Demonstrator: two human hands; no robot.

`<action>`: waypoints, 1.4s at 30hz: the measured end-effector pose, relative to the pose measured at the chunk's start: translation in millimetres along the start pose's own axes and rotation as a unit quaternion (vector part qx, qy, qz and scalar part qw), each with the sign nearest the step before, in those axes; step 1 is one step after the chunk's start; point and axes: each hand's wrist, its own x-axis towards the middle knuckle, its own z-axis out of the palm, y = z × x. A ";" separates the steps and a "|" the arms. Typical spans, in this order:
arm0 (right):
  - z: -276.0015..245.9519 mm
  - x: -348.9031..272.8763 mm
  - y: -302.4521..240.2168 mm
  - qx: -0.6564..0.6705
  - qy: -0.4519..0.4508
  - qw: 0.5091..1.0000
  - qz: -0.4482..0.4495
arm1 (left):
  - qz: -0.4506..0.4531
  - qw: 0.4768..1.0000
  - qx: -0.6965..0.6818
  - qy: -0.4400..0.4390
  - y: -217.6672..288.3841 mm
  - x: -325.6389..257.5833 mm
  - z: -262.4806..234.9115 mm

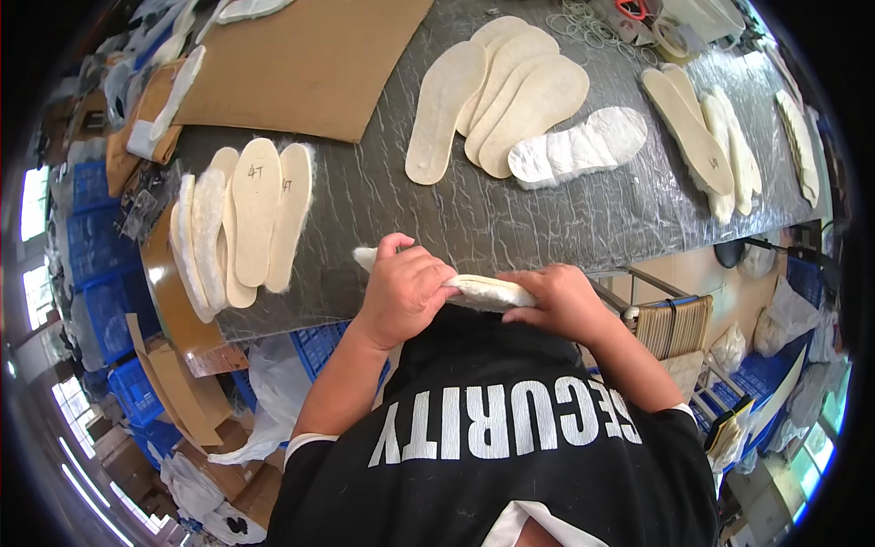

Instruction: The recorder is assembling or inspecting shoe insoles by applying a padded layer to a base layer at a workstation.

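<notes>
Fingers of both hands closed on a single white fleecy insole (497, 291), held edge-on at the near edge of the table (365, 196), before the wearer's black shirt (437, 492). The left hand (401, 290) pinches the insole with thumb and fingers drawn together; the right hand (561, 303) grips the opposite end, its thumb below and its fingers above. A white fleecy tip (364, 257) projects beyond the left hand; whether it belongs to the same insole cannot be told.

Beyond the hands, on the dark, creased covering of the table, lies a fan of beige insoles (538, 100), overlapping one another. A silvery white insole (583, 148), creased crosswise and fringed with fleece, lies at the fan's lower right. To the left, a row of insoles (258, 210) overlaps side by side, some beige and marked by hand, others showing fleece. To the right, a smaller group of insoles (694, 137) mixes beige faces and white fleece; a lone pale insole (798, 150) lies farther right.

Toward the far side are a brown cardboard sheet (292, 68) and a tangle of thin pale loops (597, 25). Outermost, blue crates (100, 246) stand beyond the table at left.
</notes>
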 end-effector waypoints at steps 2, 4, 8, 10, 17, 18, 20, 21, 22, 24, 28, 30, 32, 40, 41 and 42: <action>4.2 8.1 -8.4 -0.007 0.054 0.998 -0.036 | 0.002 1.000 -0.011 0.002 4.1 3.5 1.9; 8.0 14.3 -9.8 -0.016 0.108 0.991 -0.072 | 0.004 1.000 -0.003 -0.012 7.5 4.5 6.9; 14.8 17.9 -0.2 -0.064 0.099 0.991 -0.056 | -0.029 0.998 0.047 -0.009 4.9 6.3 -4.0; 12.6 15.4 3.8 -0.069 0.115 0.990 -0.052 | -0.051 0.997 0.060 -0.022 -6.3 -1.6 -12.8; 7.9 14.9 2.0 -0.092 0.106 0.988 -0.071 | -0.083 0.996 0.017 -0.019 -12.8 -5.0 -17.6; 7.0 15.8 0.8 -0.095 0.112 0.986 -0.078 | -0.084 0.996 0.016 -0.019 -12.6 -2.8 -16.5; 3.3 17.3 -3.8 -0.103 0.117 0.984 -0.086 | -0.049 0.999 0.009 -0.011 -12.4 0.4 -17.1; 1.9 17.9 -5.6 -0.106 0.110 0.985 -0.085 | -0.049 0.999 0.008 -0.009 -14.9 -0.4 -15.8; 0.0 19.0 -6.2 -0.107 0.104 0.985 -0.085 | -0.037 0.999 -0.002 -0.011 -17.9 -0.3 -13.7; -5.1 20.3 -9.3 -0.122 0.099 0.984 -0.085 | -0.026 1.000 -0.010 -0.012 -20.7 -1.1 -11.7; 2.2 19.4 -12.2 -0.201 0.198 0.951 -0.127 | 0.012 0.996 0.060 0.057 -16.9 0.2 -16.3; 15.6 18.6 -6.4 -0.240 0.239 0.927 -0.163 | 0.033 0.990 0.105 0.083 -19.8 -0.9 -19.0; 41.1 17.9 7.6 -0.322 0.155 0.928 -0.102 | -0.001 0.989 0.145 0.042 -30.7 -9.8 -16.8; 55.3 57.9 18.3 -0.295 0.133 0.943 -0.076 | -0.021 0.984 0.153 0.086 -33.2 -58.9 22.9; 59.1 65.9 26.5 -0.307 0.086 0.946 -0.055 | -0.043 0.991 0.123 0.017 -23.6 -54.1 34.3; 58.9 70.2 30.8 -0.308 0.086 0.946 -0.056 | -0.063 0.992 0.092 -0.051 -16.2 -48.7 43.0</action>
